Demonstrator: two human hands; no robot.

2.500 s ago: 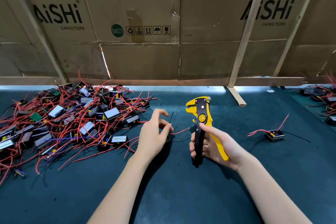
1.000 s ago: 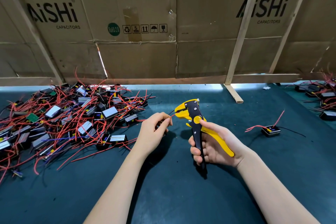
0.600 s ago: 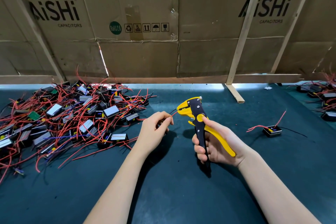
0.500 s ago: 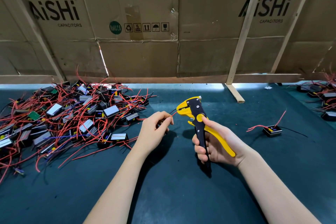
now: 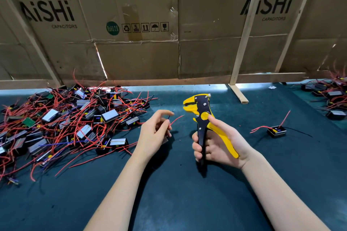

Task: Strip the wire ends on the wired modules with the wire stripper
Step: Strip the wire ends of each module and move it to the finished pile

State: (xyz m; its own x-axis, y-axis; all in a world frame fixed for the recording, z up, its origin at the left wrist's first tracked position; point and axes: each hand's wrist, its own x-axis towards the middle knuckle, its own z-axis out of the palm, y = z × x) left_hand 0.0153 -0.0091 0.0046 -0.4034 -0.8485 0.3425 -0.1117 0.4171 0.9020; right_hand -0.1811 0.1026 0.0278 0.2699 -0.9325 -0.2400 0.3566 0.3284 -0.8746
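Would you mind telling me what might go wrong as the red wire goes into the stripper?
The red wire is thin and curved, with its tip short of the wire stripper, so it may miss the slot. The left hand pinches close to that end, so its fingers could near the teeth when the right hand squeezes.

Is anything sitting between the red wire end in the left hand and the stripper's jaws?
Nothing visible. The red wire end, held by the left hand, points toward the wire stripper in the right hand, with only an open gap between them.
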